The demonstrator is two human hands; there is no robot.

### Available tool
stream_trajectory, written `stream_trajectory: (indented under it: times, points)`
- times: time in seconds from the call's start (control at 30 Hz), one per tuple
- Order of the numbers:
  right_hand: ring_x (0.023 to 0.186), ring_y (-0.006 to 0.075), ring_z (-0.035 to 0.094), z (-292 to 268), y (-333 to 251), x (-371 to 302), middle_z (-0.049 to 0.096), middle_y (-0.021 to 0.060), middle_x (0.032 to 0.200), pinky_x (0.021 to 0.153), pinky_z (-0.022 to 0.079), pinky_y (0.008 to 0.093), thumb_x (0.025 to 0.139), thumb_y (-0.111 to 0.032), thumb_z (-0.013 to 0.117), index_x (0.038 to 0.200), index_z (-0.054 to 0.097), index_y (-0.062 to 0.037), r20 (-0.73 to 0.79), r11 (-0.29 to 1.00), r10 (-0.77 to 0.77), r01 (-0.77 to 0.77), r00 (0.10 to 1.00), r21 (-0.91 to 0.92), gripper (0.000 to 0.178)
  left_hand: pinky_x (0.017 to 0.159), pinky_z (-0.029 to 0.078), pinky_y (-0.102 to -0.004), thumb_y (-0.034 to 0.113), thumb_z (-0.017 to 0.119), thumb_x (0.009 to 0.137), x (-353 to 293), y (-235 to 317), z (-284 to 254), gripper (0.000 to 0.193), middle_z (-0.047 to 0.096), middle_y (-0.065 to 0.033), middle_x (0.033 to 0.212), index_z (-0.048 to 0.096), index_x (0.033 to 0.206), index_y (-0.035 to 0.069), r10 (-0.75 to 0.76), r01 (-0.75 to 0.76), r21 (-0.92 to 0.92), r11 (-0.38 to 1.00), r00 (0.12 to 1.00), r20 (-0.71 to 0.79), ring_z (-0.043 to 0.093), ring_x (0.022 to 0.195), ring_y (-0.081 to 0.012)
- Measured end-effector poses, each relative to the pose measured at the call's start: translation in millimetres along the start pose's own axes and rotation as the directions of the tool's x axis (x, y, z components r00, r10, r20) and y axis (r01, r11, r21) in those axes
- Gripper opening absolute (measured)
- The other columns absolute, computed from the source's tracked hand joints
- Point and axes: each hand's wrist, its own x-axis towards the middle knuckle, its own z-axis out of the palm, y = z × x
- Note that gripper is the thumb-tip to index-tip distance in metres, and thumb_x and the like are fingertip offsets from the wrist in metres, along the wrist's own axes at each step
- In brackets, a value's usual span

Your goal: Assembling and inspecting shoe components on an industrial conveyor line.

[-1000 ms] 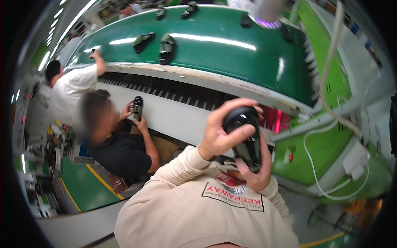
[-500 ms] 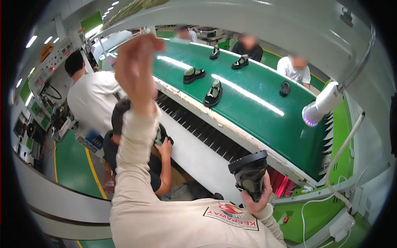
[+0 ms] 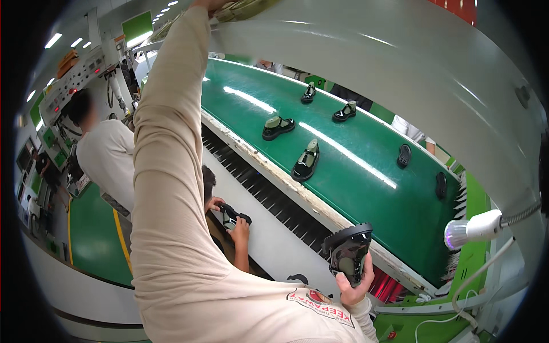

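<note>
A black glossy shoe (image 3: 350,257) with a thick ridged sole is in my right hand (image 3: 359,286), held sole-up by its upper. My left arm stretches high across the view, and my left hand (image 3: 213,4) is cut off by the top edge. That hand is beside a greenish-tan bundle (image 3: 246,10) lying on top of the pale overhead housing. Its fingers are mostly hidden, so I cannot tell whether it grips the bundle.
Several black shoes, one of them near the front (image 3: 306,162), stand on a green conveyor belt (image 3: 257,148). A white-headed lamp (image 3: 474,230) hangs at right. At my left, a co-worker's hands (image 3: 239,233) hold another black shoe (image 3: 233,216). Another person in white (image 3: 106,154) stands further left.
My left hand has risen to the top edge, by the bundle. The view has tilted upward. My right hand still holds the shoe, and one more shoe shows at the belt's right end.
</note>
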Motion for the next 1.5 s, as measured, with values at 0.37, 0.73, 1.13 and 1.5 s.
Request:
stream_trajectory:
  times: [0.37, 0.73, 1.13, 1.5]
  points:
    - [0.121, 0.0243, 0.064, 6, 4, 16, 0.062, 0.0182, 0.139, 0.104, 0.053, 0.0358, 0.087, -0.019, 0.075, 0.161, 0.038, 0.0085, -0.048, 0.996, 0.088, -0.090, 0.995, -0.028, 0.088, 0.070, 0.066, -0.0435, 0.030, 0.090, 0.084, -31, -10, -31, 0.049, 0.078, -0.0122, 0.111, 0.078, 0.130, 0.023, 0.215, -0.225, -0.143, 0.964, 0.973, -0.082, 0.075, 0.093, -0.0239]
    - [0.124, 0.0244, 0.064, -5, 10, 6, 0.062, 0.0189, 0.142, 0.107, 0.052, 0.0360, 0.087, -0.017, 0.074, 0.163, 0.037, 0.0078, 0.047, 0.990, 0.121, -0.124, 0.991, 0.063, 0.088, 0.068, 0.067, -0.0409, 0.030, 0.060, 0.101, -25, 19, -148, 0.034, 0.076, -0.0205, 0.094, 0.071, 0.107, -0.001, 0.263, 0.106, -0.944, 0.311, 0.945, 0.193, 0.077, 0.069, -0.0289]
    - [0.121, 0.0209, 0.064, -19, 6, -6, 0.063, 0.0149, 0.139, 0.104, 0.052, 0.0343, 0.089, -0.017, 0.074, 0.162, 0.039, 0.0069, -0.018, 0.981, 0.159, -0.156, 0.987, 0.114, 0.085, 0.079, 0.063, -0.0365, 0.032, 0.074, 0.096, -172, 237, -101, 0.043, 0.079, -0.0197, 0.100, 0.076, 0.114, -0.007, 0.620, -0.756, -0.363, 0.545, 0.655, -0.432, 0.080, 0.090, -0.0271]
    - [0.123, 0.0202, 0.063, -35, 13, -2, 0.063, 0.0150, 0.141, 0.106, 0.051, 0.0334, 0.090, -0.016, 0.073, 0.163, 0.038, 0.0071, -0.073, 0.981, 0.180, -0.174, 0.981, 0.086, 0.083, 0.083, 0.059, -0.0464, 0.055, 0.080, 0.085, -98, 294, -46, 0.051, 0.081, -0.0161, 0.097, 0.084, 0.101, 0.007, 0.711, -0.536, 0.527, 0.659, 0.673, -0.205, 0.076, 0.093, -0.0346]
